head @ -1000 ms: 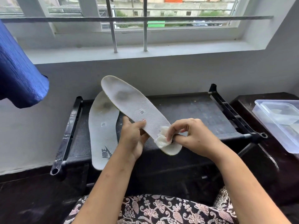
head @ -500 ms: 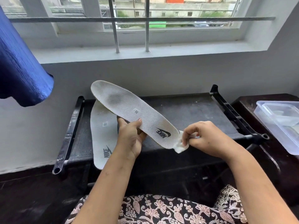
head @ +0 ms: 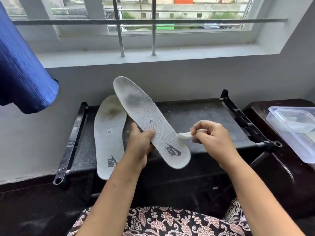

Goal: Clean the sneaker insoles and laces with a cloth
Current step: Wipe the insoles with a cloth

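Soft daylight enters through the barred window [head: 204, 12] ahead, lighting the grey wall [head: 204, 79] evenly; the floor [head: 25, 210] below is dim. Shadows are faint and diffuse. A pale sheen runs along the glossy black rail [head: 71, 142]. The raised insole [head: 150, 123] shows crisp weave. Wide-angle distortion bows the sill [head: 170, 55] and stretches the corners.

Blue fabric [head: 22, 74]: cut off by left and top edges.
Clear container [head: 293, 132]: cut by right edge, contents indistinct.
Lying insole [head: 109, 133]: partly covered by held insole [head: 148, 116] and left hand [head: 141, 145].
Cloth [head: 185, 137]: part hidden inside right hand's [head: 211, 138] pinch.
Size labels [head: 150, 121]: unreadable.
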The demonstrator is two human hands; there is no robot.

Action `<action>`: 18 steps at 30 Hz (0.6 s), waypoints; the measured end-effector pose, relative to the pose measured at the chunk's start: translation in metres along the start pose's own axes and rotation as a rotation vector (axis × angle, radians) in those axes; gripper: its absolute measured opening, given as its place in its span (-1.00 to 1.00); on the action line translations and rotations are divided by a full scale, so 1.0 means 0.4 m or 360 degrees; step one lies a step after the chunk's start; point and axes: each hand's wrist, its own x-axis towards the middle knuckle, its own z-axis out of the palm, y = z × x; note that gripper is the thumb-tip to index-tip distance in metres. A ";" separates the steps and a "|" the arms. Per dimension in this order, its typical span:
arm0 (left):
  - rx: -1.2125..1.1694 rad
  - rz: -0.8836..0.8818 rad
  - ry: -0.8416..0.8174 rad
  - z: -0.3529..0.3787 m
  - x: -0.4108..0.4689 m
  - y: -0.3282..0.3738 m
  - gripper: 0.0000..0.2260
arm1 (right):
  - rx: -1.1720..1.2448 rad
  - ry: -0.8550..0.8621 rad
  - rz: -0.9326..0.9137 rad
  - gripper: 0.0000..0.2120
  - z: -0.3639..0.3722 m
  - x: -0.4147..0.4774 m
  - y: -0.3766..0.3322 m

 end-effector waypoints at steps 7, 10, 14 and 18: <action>-0.0003 -0.0027 -0.0127 -0.009 0.004 0.000 -0.70 | 0.0669 0.0026 0.0166 -0.60 0.061 0.001 0.006; 0.0025 -0.0001 -0.0066 -0.015 0.014 -0.010 -0.65 | 0.0739 -0.0023 0.0151 -0.60 0.072 0.001 0.011; 0.0028 0.0040 0.0025 -0.015 0.021 -0.016 -0.48 | 0.0609 -0.0064 0.0134 -0.60 0.088 0.001 0.021; 0.0148 0.0037 0.0110 -0.016 0.026 -0.026 -0.61 | 0.0415 -0.0146 0.0136 -0.64 0.101 0.003 0.030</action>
